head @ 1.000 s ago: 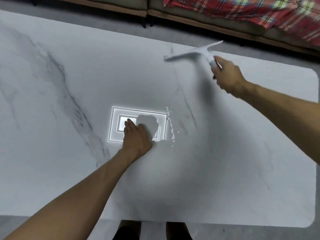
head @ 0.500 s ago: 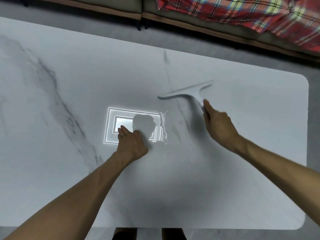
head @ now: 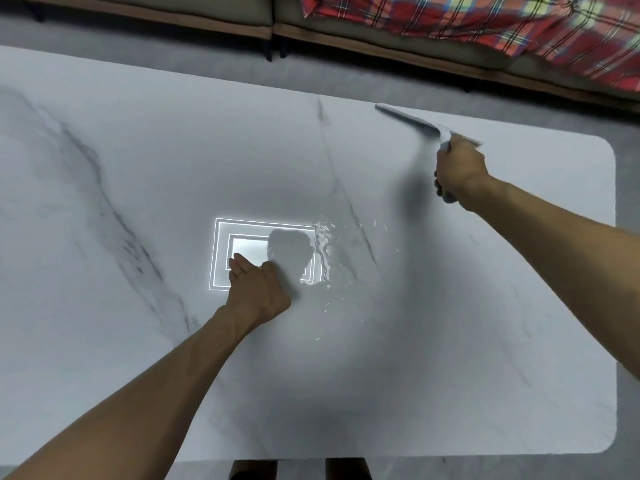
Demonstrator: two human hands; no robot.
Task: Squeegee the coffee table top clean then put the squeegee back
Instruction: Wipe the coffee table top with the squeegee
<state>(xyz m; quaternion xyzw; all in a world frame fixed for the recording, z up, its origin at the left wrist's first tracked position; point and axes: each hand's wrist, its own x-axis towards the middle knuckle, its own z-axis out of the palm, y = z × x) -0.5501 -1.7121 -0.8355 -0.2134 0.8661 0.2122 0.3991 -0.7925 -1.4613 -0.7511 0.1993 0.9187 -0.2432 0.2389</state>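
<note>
The white marble coffee table top (head: pixel 138 341) fills most of the head view. My right hand (head: pixel 459 173) grips the handle of a white squeegee (head: pixel 412 123), whose blade sits near the table's far edge, blurred by motion. A streak and droplets of water (head: pixel 323 251) glisten at the middle of the table. My left hand (head: pixel 258 289) rests knuckles-down on the table just left of the water, fingers curled, nothing visible in it.
A bright rectangular light reflection (head: pixel 221 254) lies on the table by my left hand. Beyond the far edge is grey floor and a sofa base (head: pixel 381 39) with a red plaid blanket (head: pixel 485 19). The table's rounded right corners (head: pixel 606 147) border the floor.
The squeegee went from the far edge toward the middle of the table, then back out to the far right edge. My left hand stayed planted.
</note>
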